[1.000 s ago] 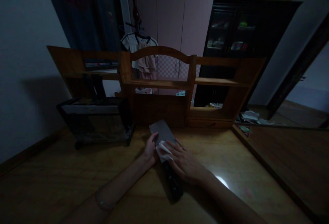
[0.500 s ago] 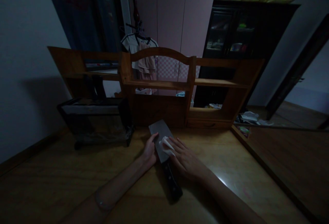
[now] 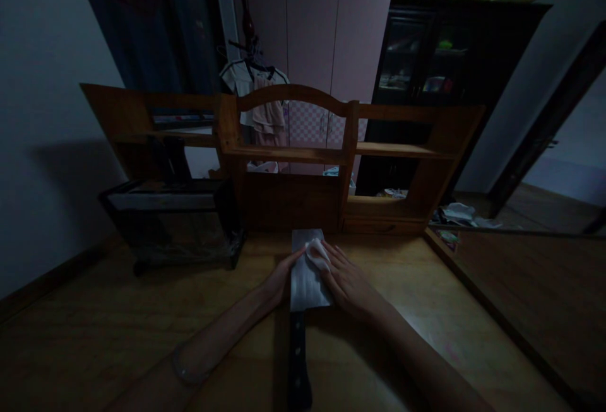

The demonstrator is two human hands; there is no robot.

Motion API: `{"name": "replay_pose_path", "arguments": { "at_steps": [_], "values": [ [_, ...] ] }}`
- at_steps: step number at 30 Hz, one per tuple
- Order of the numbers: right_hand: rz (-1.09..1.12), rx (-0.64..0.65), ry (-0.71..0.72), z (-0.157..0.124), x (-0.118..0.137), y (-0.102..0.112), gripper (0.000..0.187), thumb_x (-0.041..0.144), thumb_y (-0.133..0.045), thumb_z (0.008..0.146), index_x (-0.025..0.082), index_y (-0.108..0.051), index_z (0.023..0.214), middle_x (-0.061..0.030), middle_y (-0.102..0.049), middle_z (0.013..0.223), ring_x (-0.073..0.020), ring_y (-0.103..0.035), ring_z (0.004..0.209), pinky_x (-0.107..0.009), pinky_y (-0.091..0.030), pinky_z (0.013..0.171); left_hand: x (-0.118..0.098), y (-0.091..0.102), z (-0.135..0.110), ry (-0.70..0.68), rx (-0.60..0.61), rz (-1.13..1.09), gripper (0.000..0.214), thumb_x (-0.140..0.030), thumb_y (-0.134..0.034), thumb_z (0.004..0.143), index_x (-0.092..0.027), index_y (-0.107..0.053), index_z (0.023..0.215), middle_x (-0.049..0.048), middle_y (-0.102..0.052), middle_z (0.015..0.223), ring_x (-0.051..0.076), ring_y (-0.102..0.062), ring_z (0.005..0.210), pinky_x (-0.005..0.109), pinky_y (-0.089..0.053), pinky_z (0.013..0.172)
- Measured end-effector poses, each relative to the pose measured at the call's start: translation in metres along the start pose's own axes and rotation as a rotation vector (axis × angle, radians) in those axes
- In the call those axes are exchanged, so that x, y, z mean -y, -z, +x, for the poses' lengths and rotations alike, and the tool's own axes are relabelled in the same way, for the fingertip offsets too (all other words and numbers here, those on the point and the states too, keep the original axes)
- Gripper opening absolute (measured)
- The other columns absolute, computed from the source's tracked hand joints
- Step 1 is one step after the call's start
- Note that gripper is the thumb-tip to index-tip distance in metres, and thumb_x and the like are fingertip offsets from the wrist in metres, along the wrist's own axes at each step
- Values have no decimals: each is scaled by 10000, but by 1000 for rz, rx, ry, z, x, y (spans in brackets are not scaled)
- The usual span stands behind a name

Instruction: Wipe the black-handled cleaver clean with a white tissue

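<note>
A cleaver (image 3: 307, 289) with a broad metal blade and a black riveted handle is held over the wooden table, its handle pointing toward me. My left hand (image 3: 280, 279) grips the blade's left edge, thumb on the upper face and the other fingers hidden beneath. A folded white tissue (image 3: 318, 253) lies against the upper part of the blade. My right hand (image 3: 349, 281) presses that tissue onto the metal, fingers together and angled toward the far end.
A black knife holder (image 3: 170, 223) with dark handles sticking up stands at the left on the table (image 3: 227, 361). Behind it runs a wooden shelf unit (image 3: 293, 156). A raised wooden edge (image 3: 473, 286) borders the table on the right.
The cleaver has turned so its handle now points nearly straight at me, and more of the blade shows. The tissue and my right hand have moved slightly up the blade.
</note>
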State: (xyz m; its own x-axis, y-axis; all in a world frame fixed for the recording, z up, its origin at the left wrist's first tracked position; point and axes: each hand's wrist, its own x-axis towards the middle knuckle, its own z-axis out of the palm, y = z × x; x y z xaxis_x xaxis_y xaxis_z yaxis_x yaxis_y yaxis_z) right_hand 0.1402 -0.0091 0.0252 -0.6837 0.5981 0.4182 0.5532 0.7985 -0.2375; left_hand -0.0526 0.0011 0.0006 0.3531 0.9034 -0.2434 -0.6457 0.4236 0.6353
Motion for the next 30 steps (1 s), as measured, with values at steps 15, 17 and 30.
{"name": "replay_pose_path", "arguments": {
  "at_steps": [15, 17, 30],
  "values": [
    [3, -94, -116, 0, -11, -4, 483, 353, -223, 1042, 310, -218, 1524, 12, -206, 1595, -174, -126, 1478, -474, -196, 1207, 3, 6, -6, 15, -31, 287, 369, -354, -686, 851, -89, -687, 1108, 167, -717, 1084, 255, -719, 858, 320, -564, 790],
    [22, -156, -147, 2, -11, -7, 485, 350, -215, 1041, 303, -221, 1524, 18, -190, 1599, -181, -105, 1480, -478, -198, 1207, 1, 6, -7, 58, -33, 265, 396, -388, -688, 845, -83, -687, 1097, 172, -719, 1074, 249, -720, 852, 322, -567, 800],
    [91, -129, -128, 3, -13, -14, 463, 346, -230, 1041, 275, -342, 1485, -24, -339, 1547, -178, -236, 1453, -492, -202, 1204, -4, 5, 3, 74, 154, -12, 546, -528, -458, 949, -79, -610, 1220, 149, -728, 1051, 265, -699, 973, 387, -478, 969]
  ]
}}
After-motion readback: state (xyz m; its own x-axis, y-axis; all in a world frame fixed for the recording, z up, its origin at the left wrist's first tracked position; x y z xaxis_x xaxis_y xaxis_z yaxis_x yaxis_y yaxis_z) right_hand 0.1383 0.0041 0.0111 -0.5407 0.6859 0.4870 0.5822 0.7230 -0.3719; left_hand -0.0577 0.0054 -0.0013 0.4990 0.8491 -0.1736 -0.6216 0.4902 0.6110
